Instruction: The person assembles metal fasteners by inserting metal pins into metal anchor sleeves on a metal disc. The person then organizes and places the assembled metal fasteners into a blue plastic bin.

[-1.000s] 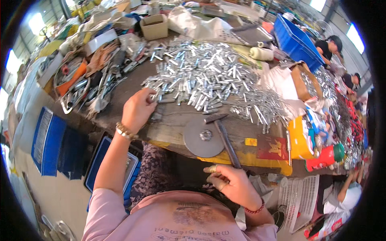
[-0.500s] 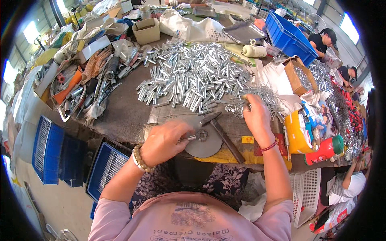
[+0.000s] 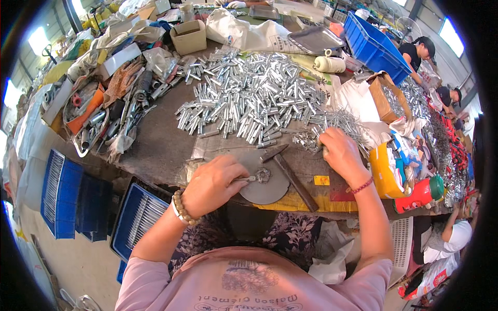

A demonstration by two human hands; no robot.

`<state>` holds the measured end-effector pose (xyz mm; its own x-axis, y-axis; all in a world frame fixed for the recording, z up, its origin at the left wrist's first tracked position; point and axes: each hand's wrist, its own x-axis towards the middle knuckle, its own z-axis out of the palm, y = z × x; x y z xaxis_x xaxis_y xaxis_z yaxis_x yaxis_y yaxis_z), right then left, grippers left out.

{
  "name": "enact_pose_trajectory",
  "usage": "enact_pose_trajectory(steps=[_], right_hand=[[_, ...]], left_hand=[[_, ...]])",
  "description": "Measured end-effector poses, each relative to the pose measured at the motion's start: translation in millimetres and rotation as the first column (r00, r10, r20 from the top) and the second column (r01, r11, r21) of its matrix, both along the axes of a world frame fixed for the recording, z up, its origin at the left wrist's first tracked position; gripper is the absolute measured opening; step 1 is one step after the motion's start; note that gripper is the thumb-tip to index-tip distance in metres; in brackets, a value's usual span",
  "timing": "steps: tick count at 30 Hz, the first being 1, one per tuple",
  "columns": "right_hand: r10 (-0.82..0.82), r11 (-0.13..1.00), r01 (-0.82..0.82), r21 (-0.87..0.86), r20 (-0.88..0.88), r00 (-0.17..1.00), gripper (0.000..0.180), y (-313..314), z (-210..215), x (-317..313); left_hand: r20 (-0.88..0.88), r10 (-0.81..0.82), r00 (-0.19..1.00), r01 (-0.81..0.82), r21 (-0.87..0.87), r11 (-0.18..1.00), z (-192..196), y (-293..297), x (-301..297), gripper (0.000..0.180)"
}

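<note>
Head view: left hand (image 3: 216, 181) pinches a short silvery metal tube (image 3: 246, 179), far end at the ring-shaped metal piece (image 3: 263, 175) on the round grey disc (image 3: 263, 194); right hand (image 3: 342, 154) is curled at the edge of the thin silvery pins (image 3: 340, 123), can't tell if it grips any. Risk: a loose pinch could let the tube slip off the ring, and a right-hand sweep could knock the dark-handled hammer (image 3: 294, 180) just beside the disc. Containers: blue rectangular plastic crate (image 3: 123, 236), lower left, holds slim silvery rods (image 3: 145, 213); brown cardboard box (image 3: 381, 101), right, holds small silvery metal parts.
</note>
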<state>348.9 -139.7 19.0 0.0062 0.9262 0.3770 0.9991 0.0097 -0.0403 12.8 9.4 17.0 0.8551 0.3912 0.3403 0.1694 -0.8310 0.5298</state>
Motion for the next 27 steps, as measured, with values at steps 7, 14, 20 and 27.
enact_pose_trajectory(steps=[7,14,20,27], right_hand=[[-0.033,0.996,0.032,-0.089,-0.005,0.999,0.023,-47.7,15.2,-9.0],[-0.111,0.991,0.117,0.059,-0.098,0.989,0.025,-55.2,14.6,-21.9],[-0.334,0.940,0.341,0.018,-0.161,0.929,0.020,-39.3,4.8,-29.3],[-0.450,0.893,0.450,-0.007,-0.007,0.893,0.015,-10.3,-9.5,-20.0]], left_hand=[[0.020,-0.022,1.000,0.023,-0.045,0.999,-1.1,1.5,0.3,0.017],[0.049,-0.005,0.999,0.010,-0.106,0.994,-3.0,1.4,-0.4,0.016],[0.030,-0.006,1.000,0.009,-0.109,0.994,-1.7,0.0,-1.6,0.016],[0.025,0.022,0.999,-0.019,-0.114,0.993,-2.2,-4.9,-3.6,0.016]])
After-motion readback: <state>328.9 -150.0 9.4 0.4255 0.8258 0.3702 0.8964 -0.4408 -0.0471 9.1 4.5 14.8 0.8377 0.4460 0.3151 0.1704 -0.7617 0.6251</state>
